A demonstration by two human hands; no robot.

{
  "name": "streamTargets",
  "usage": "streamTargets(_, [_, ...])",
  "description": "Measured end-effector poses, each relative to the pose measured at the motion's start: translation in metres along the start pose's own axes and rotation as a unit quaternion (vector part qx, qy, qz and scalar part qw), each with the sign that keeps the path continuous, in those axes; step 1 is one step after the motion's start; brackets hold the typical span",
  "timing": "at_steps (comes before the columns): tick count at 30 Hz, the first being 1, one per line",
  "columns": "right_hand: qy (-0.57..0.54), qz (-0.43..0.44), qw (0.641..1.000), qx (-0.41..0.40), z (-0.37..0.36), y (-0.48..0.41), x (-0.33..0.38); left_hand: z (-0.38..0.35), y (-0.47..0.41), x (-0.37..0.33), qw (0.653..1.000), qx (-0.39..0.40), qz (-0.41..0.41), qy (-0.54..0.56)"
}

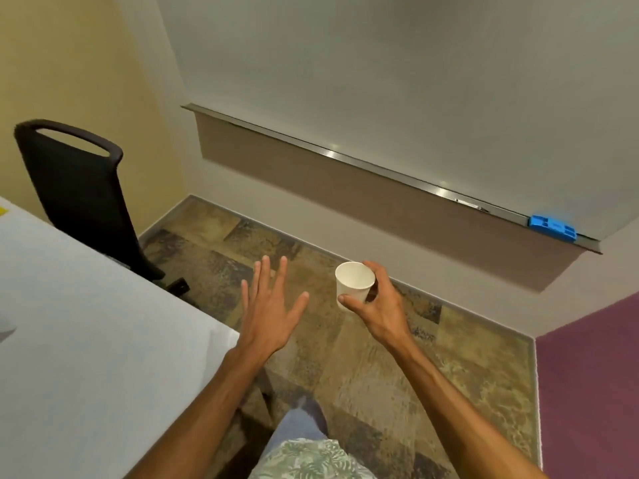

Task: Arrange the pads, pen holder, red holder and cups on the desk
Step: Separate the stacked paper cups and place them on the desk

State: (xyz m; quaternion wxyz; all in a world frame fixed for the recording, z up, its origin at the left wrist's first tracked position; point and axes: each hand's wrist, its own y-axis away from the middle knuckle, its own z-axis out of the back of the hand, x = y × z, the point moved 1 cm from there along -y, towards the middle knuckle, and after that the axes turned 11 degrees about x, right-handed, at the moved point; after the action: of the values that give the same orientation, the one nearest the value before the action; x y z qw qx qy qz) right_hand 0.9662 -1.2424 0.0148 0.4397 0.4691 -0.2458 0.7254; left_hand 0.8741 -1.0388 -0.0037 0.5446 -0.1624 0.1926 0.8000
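My right hand (378, 304) holds a white paper cup (353, 283) upright in the air over the carpet, thumb and fingers wrapped around its side. The cup looks empty. My left hand (269, 305) hovers flat with fingers spread, holding nothing, just past the corner of the white desk (86, 323). The desk fills the lower left. A small yellow patch (2, 211) and a pale object (5, 331) show at its left edge, both cut off. The pads, pen holder and red holder are out of view.
A black office chair (79, 195) stands at the desk's far side by the yellow wall. A whiteboard (415, 81) hangs on the wall ahead, with a blue eraser (553, 228) on its tray. Patterned carpet (397, 375) lies below; a purple wall (587, 375) is at right.
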Motion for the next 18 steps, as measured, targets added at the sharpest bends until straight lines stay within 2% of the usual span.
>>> streamTargets(8, [0.001, 0.034, 0.995, 0.098, -0.019, -0.141, 0.007, 0.019, -0.094, 0.029, 0.994, -0.039, 0.098, 0.026])
streamTargets(18, [0.018, 0.077, 0.969, 0.234, -0.061, -0.326, 0.048, 0.059, -0.217, 0.073, 0.972, -0.09, 0.205, 0.068])
